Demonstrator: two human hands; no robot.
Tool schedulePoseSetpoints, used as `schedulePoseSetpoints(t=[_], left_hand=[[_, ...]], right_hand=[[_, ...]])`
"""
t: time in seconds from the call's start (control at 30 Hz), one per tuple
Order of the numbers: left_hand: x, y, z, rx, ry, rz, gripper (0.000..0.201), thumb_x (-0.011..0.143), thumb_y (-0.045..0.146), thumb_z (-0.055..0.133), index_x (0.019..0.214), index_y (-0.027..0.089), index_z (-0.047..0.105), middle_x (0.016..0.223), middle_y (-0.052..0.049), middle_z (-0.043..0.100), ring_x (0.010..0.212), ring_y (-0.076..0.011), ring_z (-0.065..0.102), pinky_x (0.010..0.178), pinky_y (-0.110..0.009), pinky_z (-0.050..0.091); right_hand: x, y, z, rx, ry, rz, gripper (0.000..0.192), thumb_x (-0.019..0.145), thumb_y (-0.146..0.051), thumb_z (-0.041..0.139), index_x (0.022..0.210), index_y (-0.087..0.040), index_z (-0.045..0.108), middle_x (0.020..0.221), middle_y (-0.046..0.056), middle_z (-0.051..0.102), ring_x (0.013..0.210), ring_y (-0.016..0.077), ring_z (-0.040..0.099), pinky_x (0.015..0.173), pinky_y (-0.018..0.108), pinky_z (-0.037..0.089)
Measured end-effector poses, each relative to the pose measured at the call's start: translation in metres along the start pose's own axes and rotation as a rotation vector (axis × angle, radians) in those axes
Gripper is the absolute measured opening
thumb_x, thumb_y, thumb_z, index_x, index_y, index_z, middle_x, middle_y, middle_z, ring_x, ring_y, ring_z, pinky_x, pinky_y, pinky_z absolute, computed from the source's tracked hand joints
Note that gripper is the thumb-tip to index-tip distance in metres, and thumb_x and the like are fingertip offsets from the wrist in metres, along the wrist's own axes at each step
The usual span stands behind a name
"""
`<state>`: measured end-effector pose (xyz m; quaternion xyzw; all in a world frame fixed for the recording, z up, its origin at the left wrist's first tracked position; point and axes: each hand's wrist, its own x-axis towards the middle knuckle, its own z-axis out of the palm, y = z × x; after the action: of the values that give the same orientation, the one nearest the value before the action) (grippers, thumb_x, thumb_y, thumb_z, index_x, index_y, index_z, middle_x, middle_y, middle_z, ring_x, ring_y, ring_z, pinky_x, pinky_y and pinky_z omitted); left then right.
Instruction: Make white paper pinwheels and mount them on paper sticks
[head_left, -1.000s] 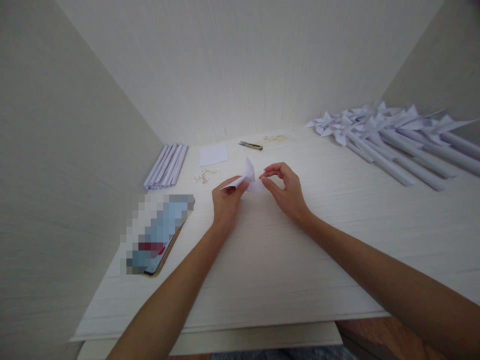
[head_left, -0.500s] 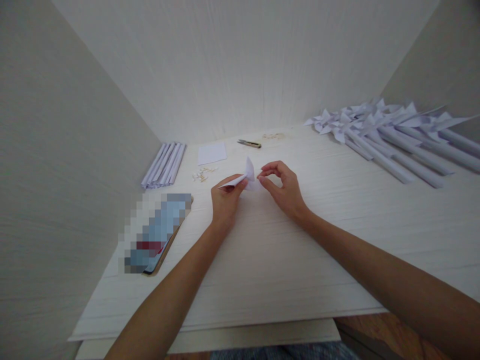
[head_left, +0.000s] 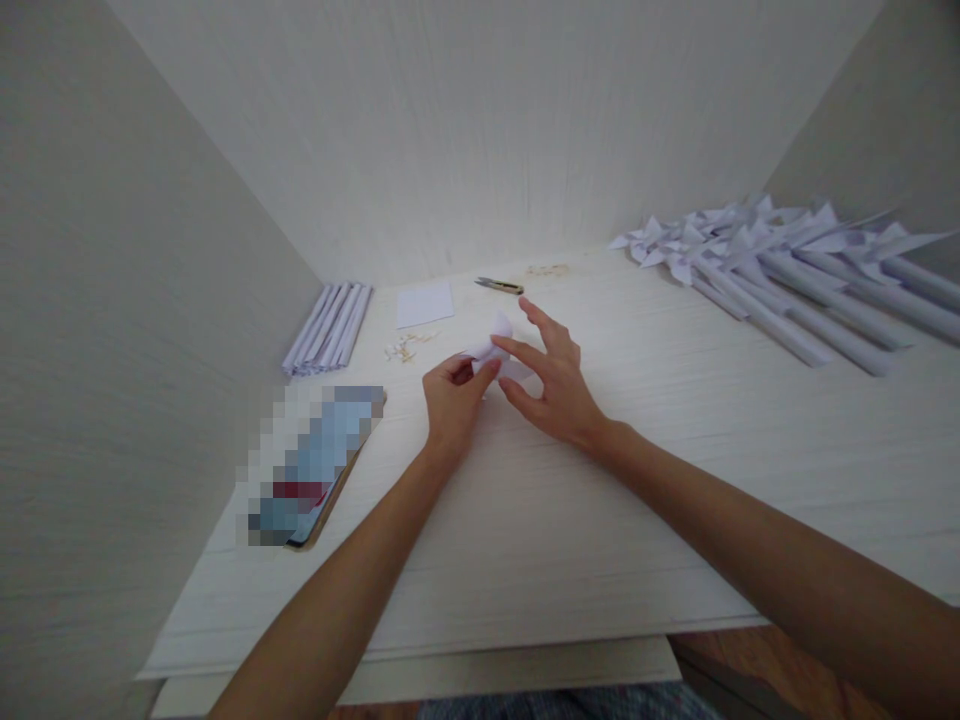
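A folded white paper pinwheel head (head_left: 504, 326) is pinched between the thumb and fingers of my left hand (head_left: 454, 400), held just above the table. My right hand (head_left: 553, 385) comes in from the right with its fingers spread. Its index fingertip appears to touch the top of the pinwheel head, while the thumb lies close to the lower side. The folds between both hands are partly hidden by my fingers. Beyond the left hand lie several small pale cut pieces (head_left: 409, 347) on the table.
Rolled paper sticks (head_left: 330, 328) lie at the left, with a blurred phone-like device (head_left: 322, 465) nearer. A square paper sheet (head_left: 424, 304), thread snips (head_left: 500, 286) and more small pieces (head_left: 549, 270) are at the back. Several finished paper pinwheels (head_left: 780, 265) are piled at the right.
My right hand has moved left to the paper, its fingers going from pinched together to spread. In my left hand the pinwheel head has turned and its blades sit differently.
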<state>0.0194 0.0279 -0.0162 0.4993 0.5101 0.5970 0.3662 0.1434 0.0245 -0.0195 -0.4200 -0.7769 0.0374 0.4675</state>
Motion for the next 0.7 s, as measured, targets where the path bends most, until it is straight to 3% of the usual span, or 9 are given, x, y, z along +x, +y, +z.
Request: schedulePoseSetpoints(t=[0.43,0.7], left_hand=[[-0.0005,0.0002,0.0006,-0.016,-0.018,-0.024,0.011,0.057,0.025,0.065,0.063,0.016,0.063,0.056,0.003,0.056,0.052,-0.0081,0.046,0.050,-0.021,0.038],[-0.0006,0.0011,0.0003,0.035,0.004,-0.004,0.011,0.056,0.024,0.065,0.055,0.015,0.060,0.049,0.005,0.049,0.047,-0.0065,0.041,0.045,-0.020,0.032]], right_hand=[[-0.0001,0.0002,0.0013,0.011,-0.006,0.008,0.030,0.069,-0.021,0.054,0.099,-0.026,0.055,0.135,0.007,0.032,0.117,0.0264,0.036,0.090,0.046,0.029],[0.0002,-0.0004,0.0001,0.022,-0.018,0.014,0.029,0.070,-0.022,0.053,0.099,-0.025,0.053,0.134,0.008,0.033,0.117,0.0262,0.036,0.091,0.045,0.029]])
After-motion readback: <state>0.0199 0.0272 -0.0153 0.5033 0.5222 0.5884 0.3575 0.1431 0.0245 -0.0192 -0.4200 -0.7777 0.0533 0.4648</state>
